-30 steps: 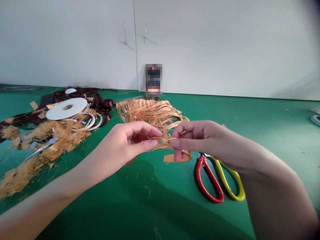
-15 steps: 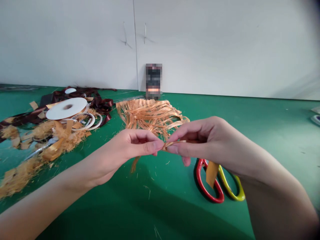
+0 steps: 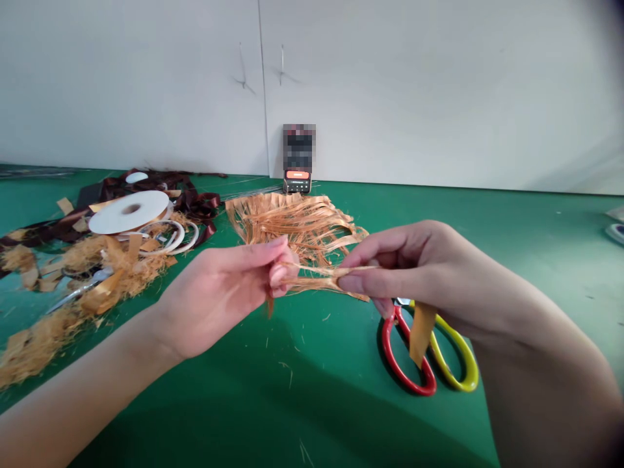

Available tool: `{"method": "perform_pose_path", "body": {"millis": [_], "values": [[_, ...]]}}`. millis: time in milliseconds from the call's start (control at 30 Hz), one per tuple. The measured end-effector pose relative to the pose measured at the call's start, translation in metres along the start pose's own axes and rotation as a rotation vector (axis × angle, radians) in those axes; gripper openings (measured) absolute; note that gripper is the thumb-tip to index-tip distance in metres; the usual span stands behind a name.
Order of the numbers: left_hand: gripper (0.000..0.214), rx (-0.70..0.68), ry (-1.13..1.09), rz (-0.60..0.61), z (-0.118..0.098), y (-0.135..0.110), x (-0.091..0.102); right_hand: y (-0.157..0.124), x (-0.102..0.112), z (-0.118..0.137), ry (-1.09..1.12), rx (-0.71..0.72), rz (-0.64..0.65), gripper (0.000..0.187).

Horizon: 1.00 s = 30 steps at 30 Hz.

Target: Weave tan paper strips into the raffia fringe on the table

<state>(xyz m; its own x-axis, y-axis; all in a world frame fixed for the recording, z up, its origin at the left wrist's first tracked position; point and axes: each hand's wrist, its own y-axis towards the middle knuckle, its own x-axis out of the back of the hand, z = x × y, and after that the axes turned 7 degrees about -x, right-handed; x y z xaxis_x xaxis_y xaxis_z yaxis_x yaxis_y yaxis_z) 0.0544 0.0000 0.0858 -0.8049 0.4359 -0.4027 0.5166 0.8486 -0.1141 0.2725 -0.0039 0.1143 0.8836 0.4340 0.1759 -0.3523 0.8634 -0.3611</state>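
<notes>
A tan ribbon [image 3: 314, 283], frayed into loose threads, stretches between my two hands above the green table. My right hand [image 3: 414, 270] pinches it between thumb and fingers, and an unfrayed tan tail hangs below that hand. The threads run into the curled fingers of my left hand [image 3: 227, 286], whose thumb is raised off them. Behind my hands lies a pile of frayed tan ribbon pieces [image 3: 292, 221]. Under my right hand rest scissors with one red handle [image 3: 409, 387] and one yellow handle [image 3: 470, 374]; their blades are mostly hidden.
On the left, a white ribbon spool [image 3: 110, 218] sits among dark brown ribbon [image 3: 195, 203], white rings [image 3: 190, 242] and tan fluff [image 3: 34, 338]. A phone [image 3: 298, 183] leans on the white wall [image 3: 414, 84] at the back. Loose threads dot the green table [image 3: 234, 403].
My left hand has drawn away to the left and turned, its thumb lifting. Threads now span the gap between my hands. My right hand still pinches the ribbon, shifted slightly right.
</notes>
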Motion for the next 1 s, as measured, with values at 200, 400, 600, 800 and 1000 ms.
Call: {"method": "perform_pose_path", "body": {"millis": [200, 400, 600, 800, 1000], "values": [[0.046, -0.058, 0.145, -0.185, 0.002, 0.004, 0.003, 0.001, 0.001, -0.001, -0.015, -0.024, 0.0, 0.004], [0.048, -0.284, 0.18, -0.403, 0.006, 0.011, 0.016, 0.003, 0.003, -0.005, -0.016, -0.024, -0.147, 0.006], [0.023, -0.39, 0.456, -0.368, 0.007, 0.009, 0.007, 0.006, -0.002, -0.006, -0.043, -0.01, -0.119, 0.01], [0.021, -0.197, 0.671, -0.064, 0.006, 0.001, -0.008, 0.009, -0.011, -0.008, -0.085, 0.039, -0.093, 0.004], [0.007, -0.111, 0.69, -0.069, 0.009, 0.003, -0.006, 0.006, -0.012, -0.01, -0.088, 0.077, -0.051, 0.003]]}}
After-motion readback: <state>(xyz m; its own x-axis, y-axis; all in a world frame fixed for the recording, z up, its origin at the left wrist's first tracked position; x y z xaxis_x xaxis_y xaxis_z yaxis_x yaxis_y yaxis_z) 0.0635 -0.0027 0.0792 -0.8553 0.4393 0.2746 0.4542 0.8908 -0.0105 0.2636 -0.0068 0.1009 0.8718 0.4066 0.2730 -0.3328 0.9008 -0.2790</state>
